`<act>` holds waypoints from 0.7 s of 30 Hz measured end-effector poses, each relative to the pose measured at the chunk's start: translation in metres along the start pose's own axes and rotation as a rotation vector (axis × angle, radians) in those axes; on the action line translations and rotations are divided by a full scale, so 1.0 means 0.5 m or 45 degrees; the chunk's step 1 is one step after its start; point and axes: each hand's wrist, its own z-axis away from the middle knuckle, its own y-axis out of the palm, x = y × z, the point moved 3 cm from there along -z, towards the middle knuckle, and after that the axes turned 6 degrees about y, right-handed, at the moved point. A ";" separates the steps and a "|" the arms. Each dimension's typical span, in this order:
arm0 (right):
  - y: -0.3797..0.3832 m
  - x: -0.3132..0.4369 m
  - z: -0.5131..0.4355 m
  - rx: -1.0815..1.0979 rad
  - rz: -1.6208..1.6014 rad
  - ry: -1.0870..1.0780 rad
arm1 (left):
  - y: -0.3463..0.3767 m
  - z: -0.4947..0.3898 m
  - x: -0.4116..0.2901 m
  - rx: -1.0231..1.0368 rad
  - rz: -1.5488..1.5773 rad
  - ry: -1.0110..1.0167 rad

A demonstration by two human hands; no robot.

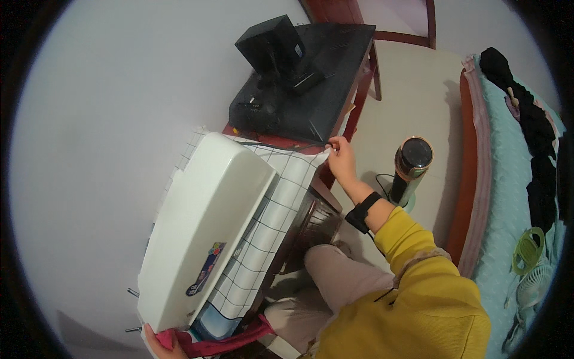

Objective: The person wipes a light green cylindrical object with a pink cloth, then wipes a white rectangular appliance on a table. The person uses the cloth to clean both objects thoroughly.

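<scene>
A white, box-shaped plastic casing [197, 215] with a coloured sticker bearing writing lies along the wall. Beneath it spreads a white cloth or sheet with a dark grid pattern [269, 220]. At the sheet's far right corner, my right hand [342, 159] pinches the edge between thumb and fingers. My left hand [162, 346], partly cut off at the bottom rim, grips a bright pink cloth [228, 342] against the casing's near end. A blue, rounded item [217, 322] shows beside the casing near that cloth.
Beyond the sheet, a black-topped table [332, 49] holds a black box [271, 45] and cables. A dark cylindrical device [410, 172] stands on the floor at right. A bed [500, 179] carries black clothing [540, 188] and a green-rimmed fan part [528, 250]. Two metal rods [133, 292] protrude at left.
</scene>
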 end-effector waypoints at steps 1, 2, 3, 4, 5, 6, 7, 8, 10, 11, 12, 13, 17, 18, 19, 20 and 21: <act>-0.005 0.009 -0.019 -0.048 0.111 -0.046 | 0.001 0.001 0.000 0.005 0.003 -0.014; -0.005 0.026 -0.043 -0.099 0.212 -0.190 | 0.002 0.003 0.002 0.008 0.005 -0.028; 0.004 0.040 -0.070 -0.014 0.171 -0.186 | 0.003 0.004 0.004 0.006 0.059 -0.063; 0.010 0.050 -0.100 0.083 0.141 -0.093 | 0.005 0.004 0.007 0.002 0.116 -0.095; 0.016 0.062 -0.126 0.181 0.110 -0.002 | 0.006 0.004 0.010 -0.004 0.174 -0.126; 0.039 0.076 -0.145 0.269 -0.123 0.140 | 0.009 0.004 0.012 0.022 0.184 -0.152; 0.061 0.099 -0.163 0.273 -0.122 0.087 | 0.010 0.005 0.014 0.047 0.194 -0.179; 0.087 0.126 -0.179 0.299 -0.144 0.013 | 0.013 0.006 0.017 0.071 0.205 -0.212; 0.146 0.174 -0.186 0.442 -0.277 -0.061 | 0.017 0.007 0.018 0.073 0.156 -0.140; 0.179 0.192 -0.172 0.608 -0.325 -0.063 | 0.020 0.010 0.019 0.075 0.123 -0.120; 0.202 0.208 -0.155 0.760 -0.356 -0.060 | 0.022 0.015 0.022 0.096 0.097 -0.138; 0.216 0.215 -0.142 0.940 -0.333 0.034 | 0.034 0.012 0.026 0.067 0.176 -0.204; 0.170 0.210 -0.169 0.849 0.821 -0.389 | 0.031 0.032 0.024 0.083 0.199 -0.219; 0.150 0.202 -0.192 0.708 0.898 -0.335 | 0.031 0.030 0.022 0.083 0.157 -0.190; 0.127 0.197 -0.212 0.646 0.955 -0.439 | 0.029 0.029 0.022 0.096 0.225 -0.211; 0.106 0.190 -0.233 0.695 1.116 -0.466 | 0.024 0.029 0.020 0.106 0.247 -0.224; 0.100 0.184 -0.250 0.815 1.514 -0.427 | 0.021 0.028 0.016 0.100 0.287 -0.216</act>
